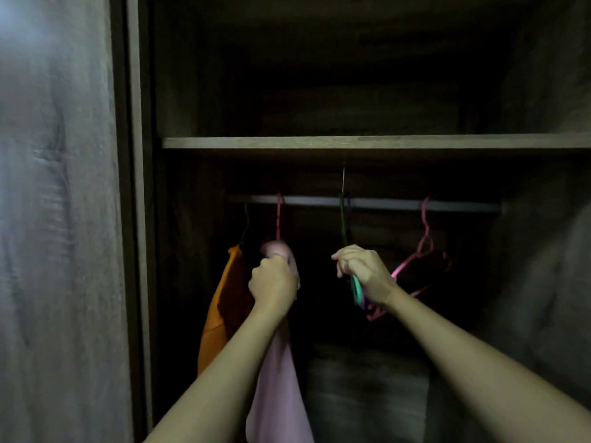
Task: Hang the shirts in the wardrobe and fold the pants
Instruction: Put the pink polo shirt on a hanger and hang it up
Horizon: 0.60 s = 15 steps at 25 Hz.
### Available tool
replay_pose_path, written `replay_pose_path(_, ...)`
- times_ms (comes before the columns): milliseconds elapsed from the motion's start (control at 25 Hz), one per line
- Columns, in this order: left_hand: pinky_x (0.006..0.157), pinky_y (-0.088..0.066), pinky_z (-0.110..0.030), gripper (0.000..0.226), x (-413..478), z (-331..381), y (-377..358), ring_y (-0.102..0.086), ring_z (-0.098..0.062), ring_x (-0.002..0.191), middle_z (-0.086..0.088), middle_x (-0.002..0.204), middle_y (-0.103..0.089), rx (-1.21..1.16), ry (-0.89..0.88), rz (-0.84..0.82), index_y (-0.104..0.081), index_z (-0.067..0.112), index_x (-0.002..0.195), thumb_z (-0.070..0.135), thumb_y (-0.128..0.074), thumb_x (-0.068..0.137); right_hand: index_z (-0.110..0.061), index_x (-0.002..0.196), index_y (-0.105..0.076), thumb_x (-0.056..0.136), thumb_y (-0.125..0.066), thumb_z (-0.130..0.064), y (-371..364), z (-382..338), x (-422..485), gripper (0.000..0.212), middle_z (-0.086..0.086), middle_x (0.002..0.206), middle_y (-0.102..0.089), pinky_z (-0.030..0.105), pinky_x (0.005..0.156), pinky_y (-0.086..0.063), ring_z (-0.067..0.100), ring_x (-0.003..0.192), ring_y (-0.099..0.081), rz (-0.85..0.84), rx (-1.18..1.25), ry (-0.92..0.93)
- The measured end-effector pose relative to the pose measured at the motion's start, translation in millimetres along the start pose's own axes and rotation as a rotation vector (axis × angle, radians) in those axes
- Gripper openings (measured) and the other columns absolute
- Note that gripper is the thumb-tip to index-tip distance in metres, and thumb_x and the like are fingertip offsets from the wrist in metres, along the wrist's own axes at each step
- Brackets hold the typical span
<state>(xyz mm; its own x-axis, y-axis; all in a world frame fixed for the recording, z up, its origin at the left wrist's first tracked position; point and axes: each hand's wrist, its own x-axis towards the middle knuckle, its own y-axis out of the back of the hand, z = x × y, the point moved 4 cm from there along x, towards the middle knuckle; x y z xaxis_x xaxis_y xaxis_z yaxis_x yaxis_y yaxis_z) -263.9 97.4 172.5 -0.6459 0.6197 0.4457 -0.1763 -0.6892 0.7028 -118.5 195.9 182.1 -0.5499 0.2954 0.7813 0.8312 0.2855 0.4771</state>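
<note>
From the head camera I am looking into a dim wardrobe with wood-grain walls; a pale, blurred door panel fills the left side. One shelf runs across, dark and bare as far as I can see, and under it one grey hanging rail spans the compartment. Low at the back a lighter shape shows, too blurred for me to name.

I count two shirts on the rail. An orange shirt hangs furthest left on a dark hook. Just beside it a pink shirt hangs from a pink hanger hooked over the rail.

My left hand is closed in a fist around the collar of the pink shirt, right below the hanger's neck. My right hand is curled tight around a green hanger whose hook reaches up to the rail near the middle; a purple strand lies against it, and I cannot tell whether that is a second hanger. To the right a bunch of empty pink hangers hangs from the rail, touching my right wrist; I cannot count them reliably, at least two.
</note>
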Motion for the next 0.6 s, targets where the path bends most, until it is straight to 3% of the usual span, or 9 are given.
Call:
replay_pose_path(160,0.082,-0.045,-0.044,0.040,-11.2,1.4,0.4,-0.052,-0.042,0.112,-0.021,0.121,-0.054,0.020,-0.073,-0.053,-0.046,0.004,0.127,0.013,-0.051,0.089,-0.038,0.041,-0.045,0.069,-0.032,-0.032,0.6,-6.6,-0.5,0.031,-0.015,0.056,-0.054,0.035,0.085,-0.042,-0.005,0.085,-0.055,-0.036,-0.072,0.043)
replay_pose_path(280,0.083,-0.044,-0.044,0.037,-13.7,-3.3,6.6,-0.051,-0.043,0.112,-0.022,0.120,-0.055,0.033,-0.071,-0.089,-0.047,0.006,0.123,0.015,-0.055,0.087,-0.036,0.049,-0.044,0.070,-0.032,-0.033,7.2,-22.8,1.9,0.024,-0.003,0.062,-0.059,0.038,0.084,-0.044,0.017,0.082,-0.061,-0.185,-0.167,0.076)
replay_pose_path(400,0.079,-0.046,-0.041,0.039,-15.1,-8.9,9.0,-0.056,-0.039,0.104,-0.019,0.114,-0.058,0.021,-0.110,-0.149,-0.049,0.009,0.118,0.028,-0.058,0.086,-0.032,0.055,-0.053,0.073,-0.035,-0.031,18.0,-34.0,7.4,0.026,-0.007,0.073,-0.064,0.038,0.086,-0.045,0.011,0.078,-0.062,-0.409,-0.295,0.057)
replay_pose_path(480,0.081,-0.051,-0.041,0.042,-20.3,-17.4,13.7,-0.059,-0.036,0.100,-0.016,0.111,-0.061,-0.013,-0.101,-0.150,-0.050,0.011,0.119,0.036,-0.057,0.086,-0.034,0.058,-0.058,0.070,-0.035,-0.033,19.9,-48.7,13.7,0.026,-0.008,0.074,-0.066,0.038,0.082,-0.049,0.009,0.077,-0.063,-0.459,-0.348,0.052)
replay_pose_path(600,0.086,-0.047,-0.041,0.048,-39.9,-34.7,30.5,-0.058,-0.038,0.107,-0.018,0.115,-0.061,-0.041,-0.082,-0.011,-0.048,0.010,0.127,0.038,-0.055,0.088,-0.033,0.061,-0.060,0.066,-0.034,-0.034,-3.6,-88.8,19.0,0.027,-0.005,0.071,-0.066,0.037,0.073,-0.051,0.009,0.070,-0.062,-0.507,-0.376,0.105)
